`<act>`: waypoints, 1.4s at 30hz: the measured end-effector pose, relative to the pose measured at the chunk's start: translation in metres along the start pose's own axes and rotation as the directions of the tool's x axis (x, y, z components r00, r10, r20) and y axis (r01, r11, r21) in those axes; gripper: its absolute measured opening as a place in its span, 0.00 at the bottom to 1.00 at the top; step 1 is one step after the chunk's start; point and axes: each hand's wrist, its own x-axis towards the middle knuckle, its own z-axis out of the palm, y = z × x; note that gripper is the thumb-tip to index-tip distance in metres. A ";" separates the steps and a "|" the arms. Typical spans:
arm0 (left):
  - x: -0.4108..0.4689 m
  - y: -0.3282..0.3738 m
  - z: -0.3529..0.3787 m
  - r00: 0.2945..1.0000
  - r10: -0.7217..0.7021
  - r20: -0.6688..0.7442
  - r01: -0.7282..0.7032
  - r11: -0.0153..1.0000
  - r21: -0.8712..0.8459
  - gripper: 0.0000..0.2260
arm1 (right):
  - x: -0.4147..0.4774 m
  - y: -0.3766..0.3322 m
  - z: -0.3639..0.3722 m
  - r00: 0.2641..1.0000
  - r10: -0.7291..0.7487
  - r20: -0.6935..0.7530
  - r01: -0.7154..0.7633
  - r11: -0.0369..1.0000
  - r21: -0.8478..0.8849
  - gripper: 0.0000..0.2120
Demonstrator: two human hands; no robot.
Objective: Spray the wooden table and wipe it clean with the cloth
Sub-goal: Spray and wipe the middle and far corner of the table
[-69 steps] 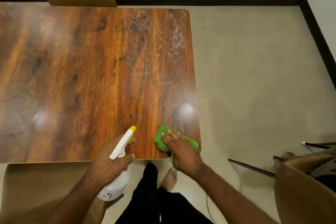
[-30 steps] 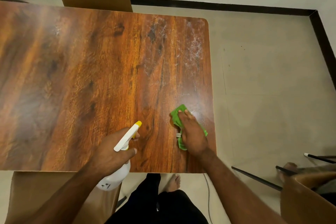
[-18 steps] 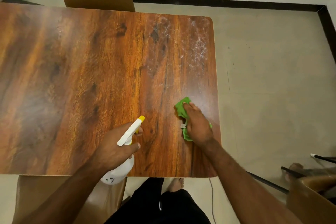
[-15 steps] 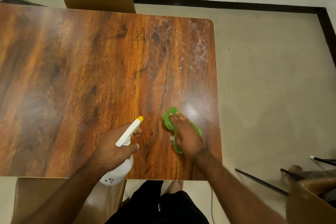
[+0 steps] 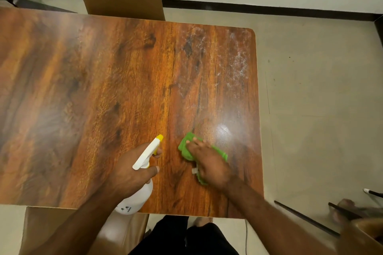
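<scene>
Two hands share the work at the near side of the brown wood-grain tabletop (image 5: pixel 103 99). Our left hand (image 5: pixel 128 172) grips the white spray bottle with the yellow nozzle (image 5: pixel 145 156). Its fingers (image 5: pixel 158 152) are curled round the neck, one by the trigger. The nozzle points toward 1 o'clock and the bottle's body hangs past the edge at 6 o'clock.

Our right hand (image 5: pixel 211 165) lies flat on the crumpled green cloth (image 5: pixel 184 148), at about 5 o'clock on the tabletop. Its fingers (image 5: pixel 194 144) are straight and close together, pressing the cloth down rather than pinching it. Green shows beyond the fingertips and on both sides of the palm.

We judge the step in hand to be the wiping. A whitish film of spray (image 5: pixel 238 68) lies toward the far corner, between 1 and 2 o'clock, well apart from the cloth, so most of that corner looks unwiped.

To wipe well, we should:
- push the cloth along the grain toward 12 o'clock in long, overlapping strokes;
- spread the weight through a flat palm, so the cloth does not bunch under the fingertips;
- carry each stroke right to the rounded edge at 3 o'clock;
- turn the cloth to a drier face once it smears.

A bright glare patch (image 5: pixel 222 130) sits just beyond the cloth and hides whether that spot is wet, so we should check it from another angle. From 9 to 11 o'clock we cannot tell whether the wood has been sprayed. Holding the bottle up off the wood would spare us drips and knocks.
</scene>
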 end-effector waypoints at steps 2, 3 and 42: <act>0.002 0.000 -0.002 1.000 0.002 -0.009 -0.002 1.000 0.002 0.19 | 0.000 0.001 0.006 0.990 -0.108 0.090 0.111 0.993 -0.028 0.38; 0.003 -0.001 -0.003 1.000 -0.004 -0.012 0.004 1.000 0.002 0.19 | 0.007 0.008 0.003 0.991 -0.099 0.089 0.103 0.994 -0.044 0.39; 0.043 -0.010 -0.037 0.998 0.001 -0.059 -0.001 1.000 0.000 0.19 | 0.106 -0.031 0.027 0.940 -0.325 0.103 0.334 0.939 -0.078 0.43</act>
